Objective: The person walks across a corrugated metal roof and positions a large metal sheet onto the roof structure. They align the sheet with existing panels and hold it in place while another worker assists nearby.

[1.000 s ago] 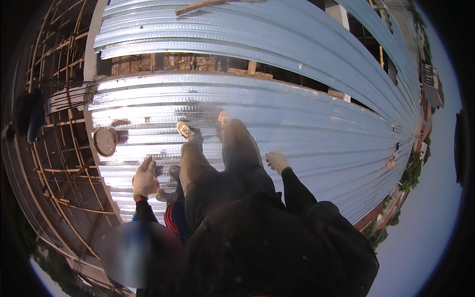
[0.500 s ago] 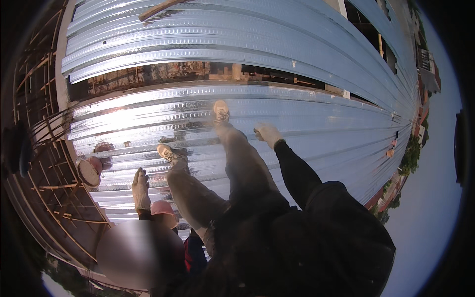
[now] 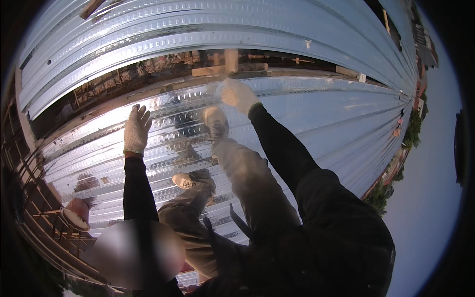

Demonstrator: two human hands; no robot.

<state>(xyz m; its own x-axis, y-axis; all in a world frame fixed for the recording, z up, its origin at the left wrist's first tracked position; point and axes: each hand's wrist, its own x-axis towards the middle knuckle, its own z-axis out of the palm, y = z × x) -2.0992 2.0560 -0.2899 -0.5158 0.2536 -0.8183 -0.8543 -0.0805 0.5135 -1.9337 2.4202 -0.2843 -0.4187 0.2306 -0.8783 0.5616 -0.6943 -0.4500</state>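
Observation:
My left hand, in a pale knit glove, stretches over the shiny corrugated metal sheeting with its fingers apart and nothing in them. My right hand, gloved likewise, is raised just below a short wooden post at the long gap between two rows of sheeting; motion blurs its fingers, and whether it touches anything is unclear. My two pale shoes stand on the sheets below my hands.
Above runs the upper sheeting with a wood piece on it. Bamboo scaffolding and a reddish bucket are at left. Another person's blurred head is at lower left. Trees line the far right beyond the roof edge.
Both my hands have reached upward toward the gap, the right one also moving left. My feet have shifted, and the bucket and scaffolding now sit lower and further left in view.

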